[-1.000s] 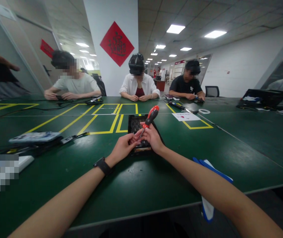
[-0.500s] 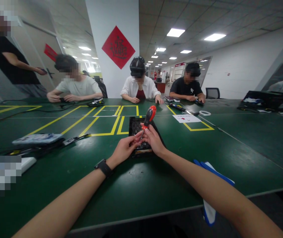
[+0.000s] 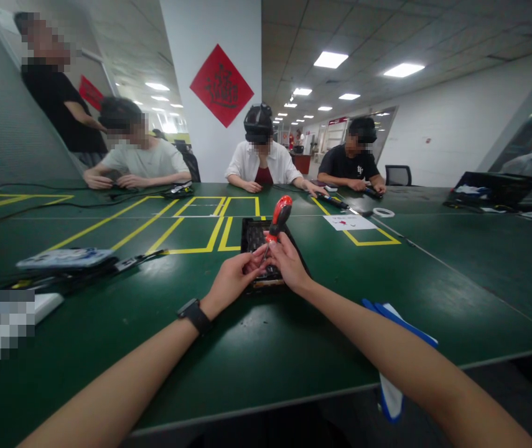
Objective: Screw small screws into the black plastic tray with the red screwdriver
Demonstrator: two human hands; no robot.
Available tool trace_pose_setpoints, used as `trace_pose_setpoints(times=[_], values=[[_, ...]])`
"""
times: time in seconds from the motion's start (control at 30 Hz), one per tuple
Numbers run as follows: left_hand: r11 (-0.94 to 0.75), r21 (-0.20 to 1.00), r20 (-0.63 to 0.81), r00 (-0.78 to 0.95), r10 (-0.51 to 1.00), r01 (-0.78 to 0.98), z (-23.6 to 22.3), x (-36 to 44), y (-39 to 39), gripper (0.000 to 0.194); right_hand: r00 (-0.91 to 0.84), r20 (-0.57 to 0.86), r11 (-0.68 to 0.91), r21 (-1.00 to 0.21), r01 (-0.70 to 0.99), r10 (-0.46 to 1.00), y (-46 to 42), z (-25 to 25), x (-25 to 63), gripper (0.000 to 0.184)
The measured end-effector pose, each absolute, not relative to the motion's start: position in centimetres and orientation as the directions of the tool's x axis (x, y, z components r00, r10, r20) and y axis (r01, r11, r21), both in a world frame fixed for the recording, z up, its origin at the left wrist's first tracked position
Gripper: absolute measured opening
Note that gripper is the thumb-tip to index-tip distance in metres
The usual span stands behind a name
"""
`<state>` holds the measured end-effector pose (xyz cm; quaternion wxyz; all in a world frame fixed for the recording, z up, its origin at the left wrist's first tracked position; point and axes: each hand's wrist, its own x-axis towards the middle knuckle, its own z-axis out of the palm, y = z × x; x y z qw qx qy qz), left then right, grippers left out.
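Note:
Over a black open tray (image 3: 246, 233) with dark, uneven contents, both my hands are close together. The red-and-black handle of a screwdriver (image 3: 281, 214) rises above my right hand (image 3: 290, 264), whose fingers are closed around its lower end. Its metal shaft slants down to the left, towards the fingertips of my left hand (image 3: 233, 275). Those fingers are pinched together near the screwdriver's tip. Whatever they may hold is too small and hidden to make out. A dark watch (image 3: 195, 315) is on my left wrist.
Blue-and-white gloves (image 3: 401, 320) hang over the table's front edge at right. A light blue device (image 3: 65, 258) lies with cables at left. Beyond the tray are yellow tape outlines, a paper sheet (image 3: 348, 222) and a white ring (image 3: 383, 213). Several people sit opposite; one stands at left.
The screwdriver handle tilts slightly more upright; my hands stay nearly in place. Across the table, a co-worker's hand has reached towards a black tool. The standing person has moved further into view.

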<state>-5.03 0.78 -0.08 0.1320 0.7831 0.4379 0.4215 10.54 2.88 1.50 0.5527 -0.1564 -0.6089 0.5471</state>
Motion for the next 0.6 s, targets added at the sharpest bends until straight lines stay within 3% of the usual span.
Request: trace_pose_setpoints(times=[0.33,0.43,0.6], values=[[-0.658,0.555,0.550,0.368,0.749,0.509,0.32,-5.41,0.81,0.026,-0.352,0.491,0.333,-0.843,-0.422,0.797,3.10,1.34,10.52,0.033],[-0.633,0.568,0.537,0.345,0.770,0.527,0.19,-5.34,0.80,0.021,-0.336,0.488,0.339,-0.845,-0.414,0.805,3.06,1.39,10.47,0.030],[-0.588,0.599,0.515,0.301,0.802,0.543,-0.02,-5.23,0.84,0.028,-0.328,0.491,0.351,-0.846,-0.402,0.807,2.91,1.45,10.41,0.030]])
